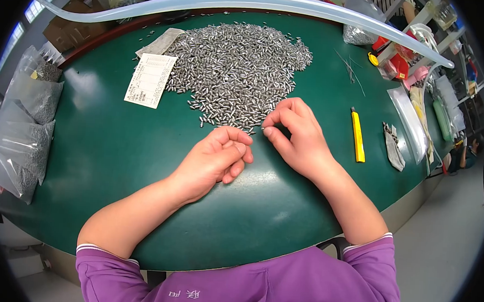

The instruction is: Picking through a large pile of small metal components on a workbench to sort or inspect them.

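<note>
A wide heap of small, shiny, silver-grey metal parts, short and pointed, is spread on the green tabletop. At its near right edge, my right hand has thumb and forefinger pinched together. A tiny metal part shows at those fingertips. My left hand is just below the heap's near edge, palm turned partly inward. Its fingers are curled and the thumb rests against them; whatever may lie inside them is hidden. A small gap separates the two hands.
A printed card and a greyish cloth pouch lie left of the heap. To the right are a yellow cutter knife, thin wires and a patterned cloth piece. Filled plastic bags line the left edge. A translucent tube arches across the far side.
</note>
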The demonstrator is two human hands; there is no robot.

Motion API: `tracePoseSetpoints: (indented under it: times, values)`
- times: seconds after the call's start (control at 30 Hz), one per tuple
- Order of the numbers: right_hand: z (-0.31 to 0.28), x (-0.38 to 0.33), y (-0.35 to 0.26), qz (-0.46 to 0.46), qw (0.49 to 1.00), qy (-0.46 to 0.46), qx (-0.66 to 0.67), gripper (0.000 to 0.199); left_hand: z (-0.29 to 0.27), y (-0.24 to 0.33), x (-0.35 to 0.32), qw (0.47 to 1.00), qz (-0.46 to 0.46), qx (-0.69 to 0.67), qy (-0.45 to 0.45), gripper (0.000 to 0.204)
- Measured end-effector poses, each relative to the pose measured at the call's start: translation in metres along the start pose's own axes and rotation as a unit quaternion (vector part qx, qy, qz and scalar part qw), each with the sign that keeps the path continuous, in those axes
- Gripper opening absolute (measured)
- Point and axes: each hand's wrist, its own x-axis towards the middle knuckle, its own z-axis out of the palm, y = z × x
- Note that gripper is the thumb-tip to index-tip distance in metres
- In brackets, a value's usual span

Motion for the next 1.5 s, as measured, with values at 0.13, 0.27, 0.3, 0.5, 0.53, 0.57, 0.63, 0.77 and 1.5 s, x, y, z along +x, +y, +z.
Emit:
tracePoseSetpoints:
  times: [0.13,0.27,0.3,0.5,0.53,0.57,0.63,0.77,1.5]
  values:
    - [0.002,-0.003,-0.017,0.015,0.98,-0.063,0.189,0.009,0.002,0.001,0.0,1.0,-0.004,0.02,0.003,0.015]
    - [0.003,-0.004,-0.019,0.037,0.97,-0.082,0.226,0.01,0.0,0.0,0.0,1.0,-0.009,0.022,-0.001,0.016]
    - [0.003,-0.004,-0.019,0.038,0.97,-0.082,0.226,0.01,0.0,-0.001,0.0,1.0,-0.004,0.016,-0.002,0.015]
    - [0.003,-0.002,-0.011,0.039,0.986,0.018,0.16,0.013,-0.002,-0.002,0.001,1.0,0.007,-0.003,-0.02,0.013]
    - [0.004,-0.002,-0.009,0.039,0.986,0.019,0.16,0.013,-0.002,-0.002,0.0,1.0,0.007,-0.002,-0.016,0.014]
    - [0.004,-0.002,-0.006,0.045,0.989,0.022,0.137,0.013,-0.002,-0.002,0.0,1.0,0.006,-0.002,-0.017,0.014]
    - [0.005,-0.002,-0.004,0.05,0.992,0.024,0.114,0.013,-0.001,-0.001,0.0,1.0,0.01,0.01,-0.013,0.014]
    - [0.007,-0.003,-0.002,0.053,0.997,-0.004,0.052,0.014,0.0,0.002,0.0,1.0,-0.01,-0.014,-0.01,0.015]
    - [0.004,-0.001,-0.019,-0.065,0.995,-0.033,0.072,0.012,0.0,0.001,0.0,0.999,-0.011,0.031,-0.007,0.013]
